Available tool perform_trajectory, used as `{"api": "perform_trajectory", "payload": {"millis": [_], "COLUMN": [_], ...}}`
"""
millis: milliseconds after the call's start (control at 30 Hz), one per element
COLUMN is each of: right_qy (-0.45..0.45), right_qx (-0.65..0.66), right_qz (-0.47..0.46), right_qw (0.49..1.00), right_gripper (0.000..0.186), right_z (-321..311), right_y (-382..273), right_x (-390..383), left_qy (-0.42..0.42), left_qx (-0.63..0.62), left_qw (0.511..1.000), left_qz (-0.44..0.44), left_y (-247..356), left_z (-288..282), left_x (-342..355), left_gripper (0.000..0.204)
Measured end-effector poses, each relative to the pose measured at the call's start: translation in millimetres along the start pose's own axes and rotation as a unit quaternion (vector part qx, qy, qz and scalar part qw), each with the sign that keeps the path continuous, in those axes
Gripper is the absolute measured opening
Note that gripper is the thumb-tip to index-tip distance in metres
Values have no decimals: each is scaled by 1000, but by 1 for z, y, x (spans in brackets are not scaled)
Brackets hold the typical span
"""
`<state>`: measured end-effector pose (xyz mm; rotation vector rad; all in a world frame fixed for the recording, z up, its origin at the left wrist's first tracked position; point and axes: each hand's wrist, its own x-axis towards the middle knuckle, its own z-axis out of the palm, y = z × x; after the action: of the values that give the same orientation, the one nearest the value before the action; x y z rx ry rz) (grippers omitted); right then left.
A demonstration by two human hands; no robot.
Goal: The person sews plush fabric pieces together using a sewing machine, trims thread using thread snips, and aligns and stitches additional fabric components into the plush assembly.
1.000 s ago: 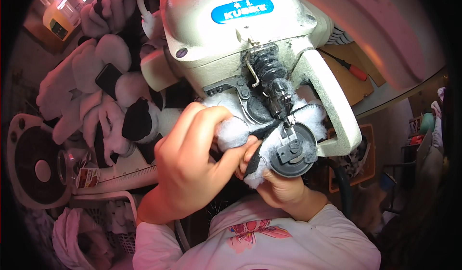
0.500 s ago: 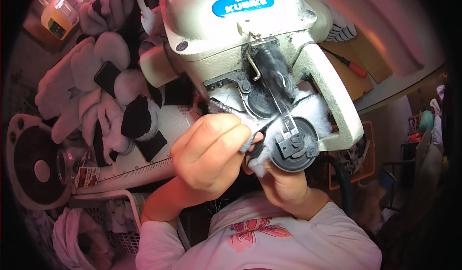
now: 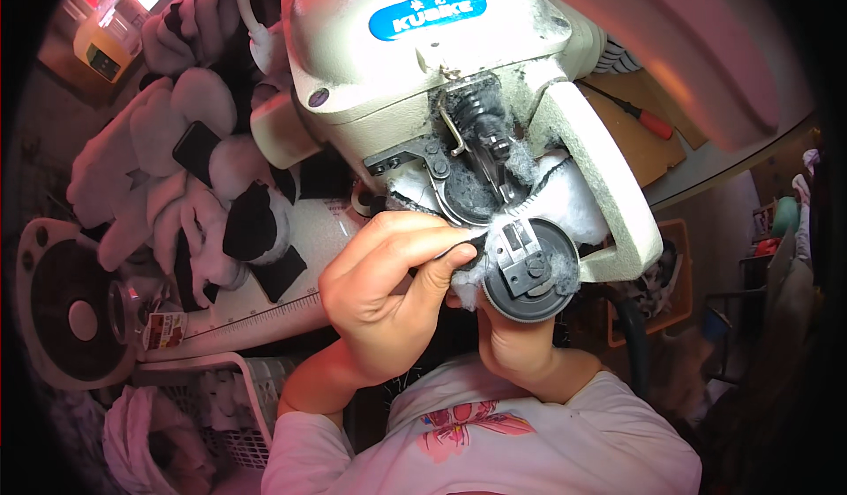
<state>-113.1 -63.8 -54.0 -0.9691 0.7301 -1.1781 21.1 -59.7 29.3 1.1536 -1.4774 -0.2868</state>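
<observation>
Seemingly part-stitched plush (image 3: 573, 206) is pinched by the left hand (image 3: 384, 288) at the sewing machine (image 3: 423, 64); the right hand's (image 3: 520, 343) grip is hidden.

The pale worktop (image 3: 324, 237) shows on both sides of the cream sewing machine (image 3: 423, 71), a ruler scale (image 3: 256, 312) running along its near edge to the machine's left. Left of the machine too, white and black plush pieces (image 3: 175, 221) lie heaped on it; brown cardboard (image 3: 631, 149) lies to the machine's right.
</observation>
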Motion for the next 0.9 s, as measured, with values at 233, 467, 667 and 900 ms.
{"api": "perform_trajectory", "payload": {"millis": [233, 467, 667, 900], "right_qy": [58, 60, 52, -15], "right_qx": [98, 13, -15, -100], "right_qz": [-17, -78, -79, -66], "right_qw": [993, 995, 995, 993], "right_gripper": [54, 50, 48, 42], "right_z": [12, 12, 9, -3], "right_y": [-7, -8, -6, -15], "right_x": [-1, 2, 7, 6], "left_qy": [17, -13, -39, -48], "left_qx": [21, 146, 283, 155], "left_qw": [999, 984, 945, 978], "left_qz": [-25, 106, 158, 130], "left_y": [6, -3, 6, -17], "left_z": [6, 1, -7, -6], "left_x": [-2, -1, 7, 5], "left_gripper": [8, 22, 29, 14]}}
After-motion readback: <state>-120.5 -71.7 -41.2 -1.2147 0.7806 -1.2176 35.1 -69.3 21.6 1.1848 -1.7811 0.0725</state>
